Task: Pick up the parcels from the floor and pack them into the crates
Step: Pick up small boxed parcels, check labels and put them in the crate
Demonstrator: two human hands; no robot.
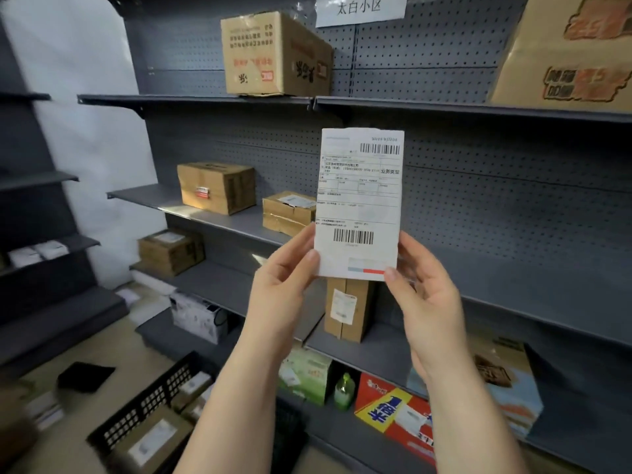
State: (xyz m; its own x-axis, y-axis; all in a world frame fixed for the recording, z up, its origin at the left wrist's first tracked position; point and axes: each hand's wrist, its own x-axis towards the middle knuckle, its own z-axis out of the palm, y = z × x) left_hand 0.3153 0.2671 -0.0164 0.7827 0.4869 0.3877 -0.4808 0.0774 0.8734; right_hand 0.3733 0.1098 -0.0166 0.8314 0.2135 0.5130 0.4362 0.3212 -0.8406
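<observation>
Both hands up before the grey shelving (513, 206), left hand (287, 268) and right hand (424, 285) each pinching a lower corner of an upright white shipping label (359, 200), black crate (147, 401) on the floor below-left with cardboard parcels (150, 439) inside.

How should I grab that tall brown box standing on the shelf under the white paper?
Come from the front and put your grip on the two side faces of the tall brown box. It stands upright on the shelf with its back toward the pegboard wall, and both sides look free.
</observation>
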